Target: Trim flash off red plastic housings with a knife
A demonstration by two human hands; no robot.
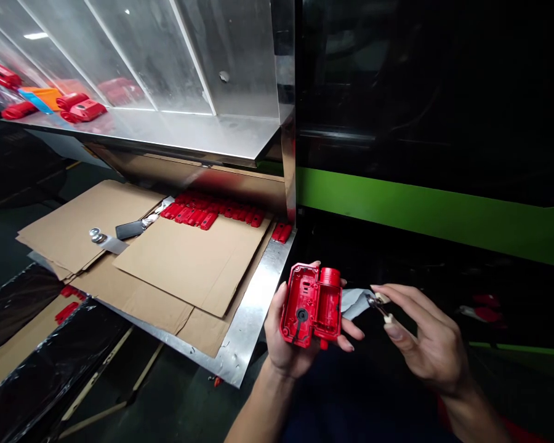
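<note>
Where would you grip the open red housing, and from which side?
Probably grip the red housing by its outer long walls, from below and left, as the left hand does: its open cavities face the camera, so outside contact leaves the interior unobstructed.

Lighting uneven, apparently from above. Metal panel point(240, 43) at 11 o'clock: pale sheen, 1 white glare streak point(36, 35) towards 10 o'clock. Desk point(244, 344) rim shines at 7 o'clock. Black panel point(434, 80) at 2 o'clock: near-black, faint reflections. Floor point(184, 400), 7 o'clock: deep shadow. Hands point(434, 347) moderately lit, fairly sharp. Red parts point(90, 111) at 10 o'clock soft; wide-angle stretch towards frame edges.
</note>
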